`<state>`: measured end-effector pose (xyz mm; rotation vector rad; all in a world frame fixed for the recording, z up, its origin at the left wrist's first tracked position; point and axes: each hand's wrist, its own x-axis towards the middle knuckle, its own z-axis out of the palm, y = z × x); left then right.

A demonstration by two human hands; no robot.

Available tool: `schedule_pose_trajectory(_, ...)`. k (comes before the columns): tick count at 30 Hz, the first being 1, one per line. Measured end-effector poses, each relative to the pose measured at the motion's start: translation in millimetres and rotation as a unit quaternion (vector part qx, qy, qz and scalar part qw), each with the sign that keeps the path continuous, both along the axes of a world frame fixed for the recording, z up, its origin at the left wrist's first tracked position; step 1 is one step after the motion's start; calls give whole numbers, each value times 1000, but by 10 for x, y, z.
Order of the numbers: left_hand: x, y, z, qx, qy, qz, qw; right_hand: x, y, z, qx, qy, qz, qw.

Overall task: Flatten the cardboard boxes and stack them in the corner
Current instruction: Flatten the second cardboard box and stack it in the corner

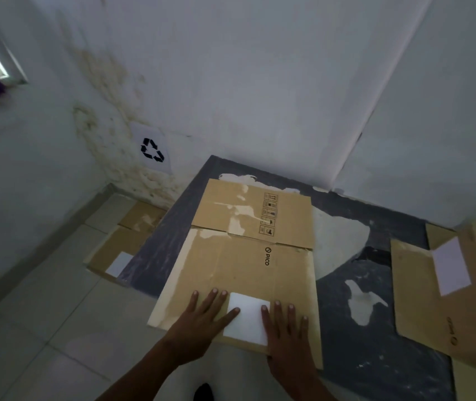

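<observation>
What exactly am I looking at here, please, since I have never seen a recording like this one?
This is one wide-angle view from a camera worn on a person's head, looking down at their bare hands; no machine is involved. The left hand and right hand press palms-down on a flattened cardboard box, beside its white label. It lies on a dark mat. More flattened cardboard lies on the left under a recycling sign, and another box lies on the right. Nothing is gripped.

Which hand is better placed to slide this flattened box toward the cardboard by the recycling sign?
Probably the right hand: it lies on the flattened box's far side from that cardboard, so it can push leftward.
</observation>
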<state>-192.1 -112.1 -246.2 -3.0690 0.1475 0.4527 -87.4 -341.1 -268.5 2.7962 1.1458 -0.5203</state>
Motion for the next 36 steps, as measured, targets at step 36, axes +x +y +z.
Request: schedule_pose_trajectory(36, -952, 5224, 1289, 96, -149, 40, 983, -807, 4968, 1592, 62, -116, 79, 988)
